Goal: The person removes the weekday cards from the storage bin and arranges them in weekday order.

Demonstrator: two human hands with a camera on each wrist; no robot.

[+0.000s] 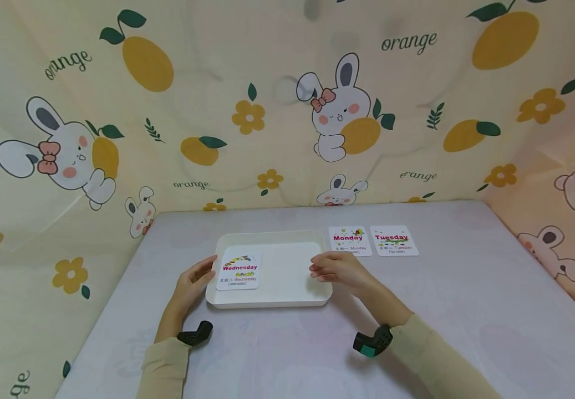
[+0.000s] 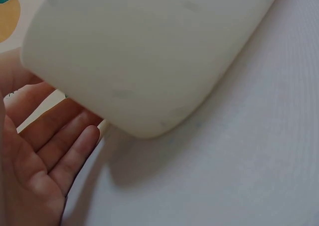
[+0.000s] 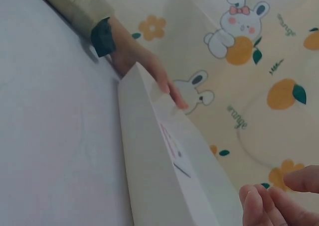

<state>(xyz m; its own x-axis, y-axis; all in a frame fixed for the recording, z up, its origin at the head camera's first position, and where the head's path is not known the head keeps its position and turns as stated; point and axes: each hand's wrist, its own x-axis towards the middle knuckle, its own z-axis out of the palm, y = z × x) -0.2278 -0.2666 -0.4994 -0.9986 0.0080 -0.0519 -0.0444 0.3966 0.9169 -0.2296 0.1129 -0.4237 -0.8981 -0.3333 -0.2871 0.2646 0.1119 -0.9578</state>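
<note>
A white rectangular tray (image 1: 287, 266) sits in front of me with a "Wednesday" word card (image 1: 239, 270) face up in its left half. My left hand (image 1: 194, 281) holds the tray at its left end, its fingertips at the rim. In the left wrist view the tray's pale outer side (image 2: 149, 52) hides the tips of several fingers of the left hand (image 2: 45, 146). Over the tray's right rim hovers my right hand (image 1: 339, 270), its fingers loosely bent and holding nothing. Its fingertips (image 3: 251, 206) show beside the tray in the right wrist view.
A "Monday" card (image 1: 350, 241) and a "Tuesday" card (image 1: 394, 241) lie side by side behind and to the right of the tray, on the pale table (image 1: 277, 354). A printed cloth (image 1: 277, 66) with rabbits and oranges hangs around the table's back and sides.
</note>
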